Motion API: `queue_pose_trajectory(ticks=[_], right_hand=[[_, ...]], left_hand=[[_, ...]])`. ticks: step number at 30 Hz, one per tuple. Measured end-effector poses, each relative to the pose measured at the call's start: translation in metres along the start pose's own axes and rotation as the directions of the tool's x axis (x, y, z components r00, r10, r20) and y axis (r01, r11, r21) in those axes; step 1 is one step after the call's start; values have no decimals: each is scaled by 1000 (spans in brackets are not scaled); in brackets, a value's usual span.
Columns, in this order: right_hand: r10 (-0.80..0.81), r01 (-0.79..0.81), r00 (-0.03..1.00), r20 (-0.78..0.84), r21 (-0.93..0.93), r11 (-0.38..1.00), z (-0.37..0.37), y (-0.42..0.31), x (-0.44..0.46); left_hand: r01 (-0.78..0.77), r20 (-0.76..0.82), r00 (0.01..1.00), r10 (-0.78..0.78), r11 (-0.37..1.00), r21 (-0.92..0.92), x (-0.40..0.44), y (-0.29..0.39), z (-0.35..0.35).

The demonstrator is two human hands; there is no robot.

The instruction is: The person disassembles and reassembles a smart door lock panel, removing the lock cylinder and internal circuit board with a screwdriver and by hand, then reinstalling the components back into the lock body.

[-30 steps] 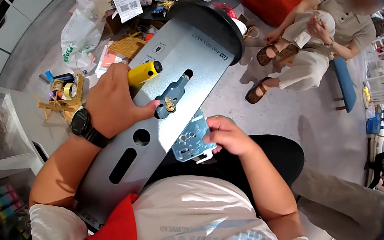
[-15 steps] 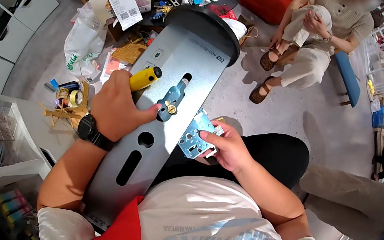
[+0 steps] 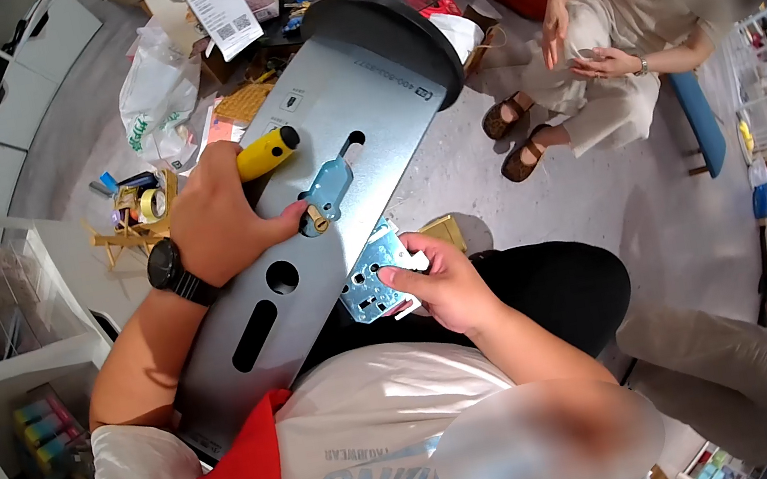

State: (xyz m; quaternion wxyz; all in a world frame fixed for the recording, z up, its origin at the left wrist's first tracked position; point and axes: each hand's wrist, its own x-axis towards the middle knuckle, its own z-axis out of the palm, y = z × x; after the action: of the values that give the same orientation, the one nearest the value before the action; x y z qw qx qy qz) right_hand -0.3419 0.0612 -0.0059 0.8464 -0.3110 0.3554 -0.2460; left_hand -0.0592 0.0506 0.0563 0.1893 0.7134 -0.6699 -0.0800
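A long silver metal panel [image 3: 352, 113] with cut-out slots and a black end cap lies slanted across my lap. My left hand [image 3: 216, 207], wearing a black watch, is wrapped round a yellow handle with a black end [image 3: 268, 153]; the rest of that tool is hidden. Its thumb presses by a small brass lock cylinder [image 3: 314, 219] in the panel's opening. Blue-tinted metal shows through the slot there. Below the panel's right edge, my right hand [image 3: 447, 285] grips a flat metal lock case [image 3: 378, 276] with several holes, partly behind the panel.
A person [image 3: 615, 48] sits at the right on a blue stool. Behind the panel are a white plastic bag [image 3: 161, 89], a paper with printed codes [image 3: 216, 9] and a small wooden rack [image 3: 137, 220] holding tape. White shelving [image 3: 25, 370] stands close on my left.
The panel and both my hands have shifted slightly left in view. The lock case is a bit farther left and lower. The seated person's hands have moved.
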Motion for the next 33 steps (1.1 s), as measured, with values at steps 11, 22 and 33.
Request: queue_pose_trajectory(ticks=[11, 22, 33], right_hand=[[-72, 70, 996, 49, 29, 997, -8, 9, 2], [-64, 62, 998, 26, 92, 994, -22, 10, -8], [-244, 181, 963, -117, -390, 903, -26, -3, -15]], left_hand=[[-127, -84, 988, 131, 991, 53, 2, 3, 3], [-122, -46, 991, 125, 991, 56, 2, 8, 2], [-108, -35, 993, 110, 993, 54, 3, 11, 0]])
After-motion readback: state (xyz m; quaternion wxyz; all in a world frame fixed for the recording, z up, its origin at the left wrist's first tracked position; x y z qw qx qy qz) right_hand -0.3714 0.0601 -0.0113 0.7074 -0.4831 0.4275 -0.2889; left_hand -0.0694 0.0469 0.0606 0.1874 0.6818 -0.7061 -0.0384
